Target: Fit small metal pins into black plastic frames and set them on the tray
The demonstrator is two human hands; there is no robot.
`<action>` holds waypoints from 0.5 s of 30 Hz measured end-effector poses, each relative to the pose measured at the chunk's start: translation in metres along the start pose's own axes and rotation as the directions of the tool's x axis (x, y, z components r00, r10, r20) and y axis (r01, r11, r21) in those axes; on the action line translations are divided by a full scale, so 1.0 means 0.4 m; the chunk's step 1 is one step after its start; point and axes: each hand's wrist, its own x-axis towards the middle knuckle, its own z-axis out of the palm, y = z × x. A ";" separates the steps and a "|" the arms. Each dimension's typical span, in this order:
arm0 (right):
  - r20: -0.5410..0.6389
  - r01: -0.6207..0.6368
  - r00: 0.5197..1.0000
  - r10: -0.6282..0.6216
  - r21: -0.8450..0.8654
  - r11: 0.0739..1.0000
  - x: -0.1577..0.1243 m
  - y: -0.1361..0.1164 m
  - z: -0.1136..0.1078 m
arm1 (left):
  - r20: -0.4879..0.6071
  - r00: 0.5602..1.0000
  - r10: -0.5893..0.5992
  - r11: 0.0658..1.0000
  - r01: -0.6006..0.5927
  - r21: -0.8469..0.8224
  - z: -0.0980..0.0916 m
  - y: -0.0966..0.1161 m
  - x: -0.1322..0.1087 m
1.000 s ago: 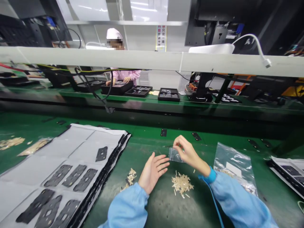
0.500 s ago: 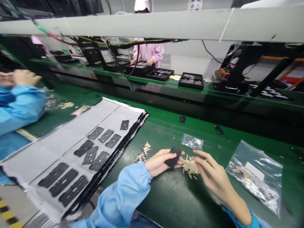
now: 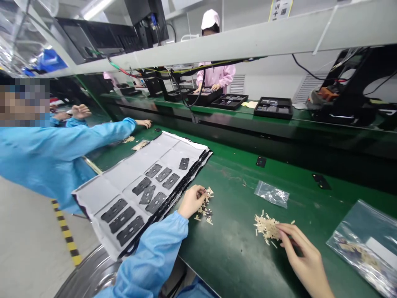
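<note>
My left hand (image 3: 192,201) is over a small pile of pale and dark strips (image 3: 205,210), fingers curled together. A dark bit shows at its fingertips, but I cannot tell what it is. My right hand (image 3: 299,246) reaches the right edge of a larger heap of pale strips (image 3: 266,227), thumb and fingers pinched together. What lies between those fingertips is too small to make out. Flat black plates with cutouts (image 3: 126,219) lie in rows on a white sheet (image 3: 119,174) left of my left hand.
A small clear bag (image 3: 272,193) lies behind the heap, and a larger clear bag with strips (image 3: 366,252) at right. Dark pieces (image 3: 261,161) lie farther back. A co-worker's blue sleeve (image 3: 102,134) reaches across at left. Black trays (image 3: 273,107) stand on the ledge beyond.
My left hand has moved left from beside the heap to the small pile, and the black plate it held is out of sight. My right fingers have closed at the heap. The view has swung left.
</note>
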 end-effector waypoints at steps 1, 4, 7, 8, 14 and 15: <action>0.003 0.001 1.000 -0.001 -0.011 1.000 -0.002 0.003 0.001 | 0.020 1.000 0.021 0.999 -0.022 0.033 0.009 -0.001 0.014; -0.005 -0.011 1.000 0.011 -0.032 0.999 -0.004 0.011 -0.002 | 0.121 0.990 0.073 0.991 -0.086 0.107 0.013 -0.008 0.059; -0.006 -0.002 1.000 0.002 -0.051 0.999 -0.007 0.020 -0.006 | 0.255 0.962 0.093 0.979 -0.135 0.151 -0.001 -0.014 0.103; -0.006 0.011 1.000 -0.012 -0.068 0.998 -0.009 0.025 -0.006 | 0.294 0.952 0.091 0.976 -0.144 0.162 -0.006 -0.016 0.116; -0.015 0.122 0.992 -0.127 -0.195 0.973 -0.013 0.059 -0.001 | 0.378 0.925 0.042 0.970 -0.129 0.207 -0.009 -0.025 0.159; -0.015 0.138 0.989 -0.144 -0.204 0.969 -0.012 0.062 0.000 | 0.378 0.925 0.034 0.972 -0.119 0.204 -0.008 -0.027 0.159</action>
